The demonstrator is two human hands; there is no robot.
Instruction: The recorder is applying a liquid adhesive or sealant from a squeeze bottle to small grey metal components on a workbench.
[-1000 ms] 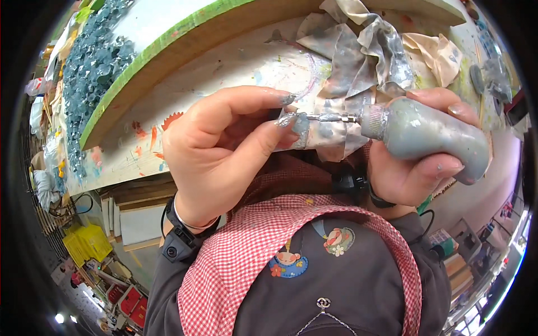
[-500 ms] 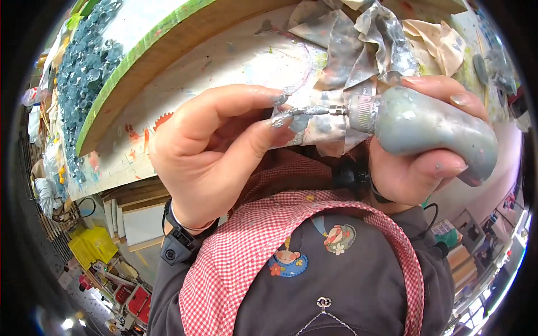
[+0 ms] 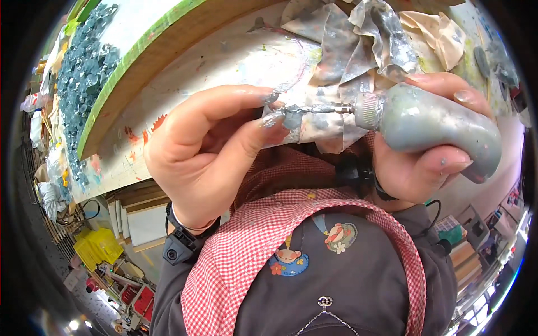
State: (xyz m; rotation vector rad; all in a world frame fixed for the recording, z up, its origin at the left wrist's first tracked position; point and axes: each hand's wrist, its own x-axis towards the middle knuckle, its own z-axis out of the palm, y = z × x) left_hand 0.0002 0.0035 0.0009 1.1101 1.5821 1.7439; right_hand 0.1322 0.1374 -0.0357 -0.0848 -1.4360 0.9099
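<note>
Paint-stained worktable [image 3: 224, 61] lay beyond both hands | right hand [image 3: 417, 168] gripped grey squeeze bottle [image 3: 431, 123]; left hand [image 3: 202, 157] pinched its metal nozzle tip [image 3: 291, 112]; crumpled rags [image 3: 358, 45] just behind

Even, bright daylight-like light fills the view, with soft shadow only under the left hand [image 3: 207, 151] and along the tabletop [image 3: 224, 61] edge. The bottle [image 3: 431, 126] and both hands are sharp; its paint-smeared skin shows faint sheen, no hard glare. Fisheye bending curves the tabletop edge, and the rim falls to black, where the floor clutter turns small and blurred.
</note>
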